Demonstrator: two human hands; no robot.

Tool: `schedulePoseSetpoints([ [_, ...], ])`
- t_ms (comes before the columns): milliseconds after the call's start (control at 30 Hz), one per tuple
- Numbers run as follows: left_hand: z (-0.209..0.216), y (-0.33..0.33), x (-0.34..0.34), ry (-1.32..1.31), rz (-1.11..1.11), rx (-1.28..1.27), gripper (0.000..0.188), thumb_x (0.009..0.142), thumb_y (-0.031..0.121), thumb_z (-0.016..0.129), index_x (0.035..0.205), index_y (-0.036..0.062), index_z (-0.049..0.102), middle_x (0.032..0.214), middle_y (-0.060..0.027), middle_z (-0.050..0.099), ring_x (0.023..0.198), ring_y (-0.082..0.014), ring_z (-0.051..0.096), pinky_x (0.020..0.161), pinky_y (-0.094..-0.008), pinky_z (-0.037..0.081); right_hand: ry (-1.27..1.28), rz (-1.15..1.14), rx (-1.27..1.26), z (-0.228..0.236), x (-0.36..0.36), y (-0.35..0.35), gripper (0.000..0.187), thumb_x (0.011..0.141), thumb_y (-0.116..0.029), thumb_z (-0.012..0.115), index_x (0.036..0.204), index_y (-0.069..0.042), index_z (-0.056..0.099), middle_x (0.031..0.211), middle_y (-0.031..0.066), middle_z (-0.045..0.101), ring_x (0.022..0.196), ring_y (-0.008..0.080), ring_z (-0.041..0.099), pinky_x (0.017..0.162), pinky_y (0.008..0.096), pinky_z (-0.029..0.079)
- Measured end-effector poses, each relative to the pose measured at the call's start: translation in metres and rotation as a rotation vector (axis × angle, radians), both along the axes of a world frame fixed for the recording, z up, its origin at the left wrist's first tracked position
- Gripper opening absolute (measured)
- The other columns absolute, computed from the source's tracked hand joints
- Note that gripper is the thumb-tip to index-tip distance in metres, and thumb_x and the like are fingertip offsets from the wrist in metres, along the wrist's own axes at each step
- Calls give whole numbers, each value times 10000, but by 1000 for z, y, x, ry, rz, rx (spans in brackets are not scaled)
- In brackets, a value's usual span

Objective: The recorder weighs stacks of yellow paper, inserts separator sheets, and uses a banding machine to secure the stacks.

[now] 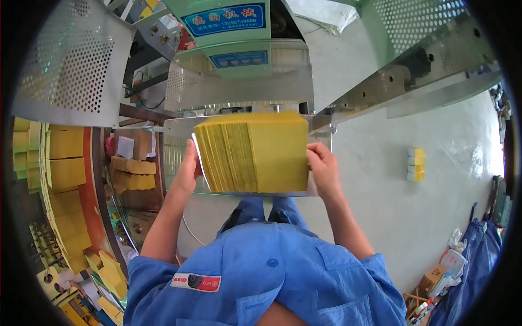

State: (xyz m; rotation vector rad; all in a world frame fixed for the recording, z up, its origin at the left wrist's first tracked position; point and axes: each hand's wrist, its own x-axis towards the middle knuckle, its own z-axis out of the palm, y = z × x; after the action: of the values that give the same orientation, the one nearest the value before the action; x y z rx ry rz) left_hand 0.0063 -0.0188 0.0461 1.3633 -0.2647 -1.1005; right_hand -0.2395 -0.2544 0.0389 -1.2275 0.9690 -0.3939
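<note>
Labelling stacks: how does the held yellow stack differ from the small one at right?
The held stack looks bigger than the small stack.
The held stack is mostly yellow, white at its left end; the small stack alternates yellow and whitish.
Left hand and right hand hold the held stack; the small stack sits on the floor.
Both show yellow.

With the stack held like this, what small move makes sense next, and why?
Probably a gentle, even inward squeeze by the left hand and right hand: they hold the yellow stack at opposite ends, and its left part shows slanted, uneven layers.
</note>
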Motion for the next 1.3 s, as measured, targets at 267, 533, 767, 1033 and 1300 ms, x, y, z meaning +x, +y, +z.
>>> schedulePoseSetpoints([
  [267, -39, -9, 1, -101, -117, 484, 790, 941, 718, 266, 1358, 96, 517, 1179, -52, 631, 961, -137, 607, 731, -284, 478, 136, 69, -252, -51, -4, -8, 145, 887, -114, 556, 921, 1, 638, 764, 57, 633, 681, 121, 559, 633, 285, 464],
  [533, -34, -8, 0, -167, -50, 464, 780, 936, 712, 291, 1264, 65, 579, 1029, -39, 638, 845, -138, 592, 643, -271, 459, -63, -14, 0, -42, -3, -4, 182, 937, -124, 546, 1022, -3, 653, 861, 15, 650, 751, 75, 565, 662, 224, 461],
  [767, -35, -20, -2, -179, -3, 363, 763, 941, 686, 357, 1246, 27, 587, 1018, -55, 637, 866, -133, 592, 672, -298, 487, -42, -99, -10, -40, -1, 5, 212, 941, -114, 540, 1064, 18, 652, 905, 23, 658, 797, 75, 576, 698, 220, 468],
  [1033, -78, -7, 10, 9, 25, 161, 691, 1009, 583, 290, 1288, 1, 539, 1248, -83, 592, 1079, -164, 579, 929, -322, 452, -77, -190, 84, -40, 1, 14, 257, 977, -153, 508, 1136, 17, 616, 978, 34, 660, 865, 94, 597, 760, 234, 482],
  [1300, -81, -31, -28, 103, 276, -141, 441, 1012, 410, 438, 1279, 70, 524, 1178, -42, 564, 1080, -153, 556, 941, -320, 453, -441, -174, 159, -27, 14, 33, 576, 958, -324, 492, 1423, 5, 401, 1391, 126, 486, 1278, 222, 461, 1059, 338, 362],
])
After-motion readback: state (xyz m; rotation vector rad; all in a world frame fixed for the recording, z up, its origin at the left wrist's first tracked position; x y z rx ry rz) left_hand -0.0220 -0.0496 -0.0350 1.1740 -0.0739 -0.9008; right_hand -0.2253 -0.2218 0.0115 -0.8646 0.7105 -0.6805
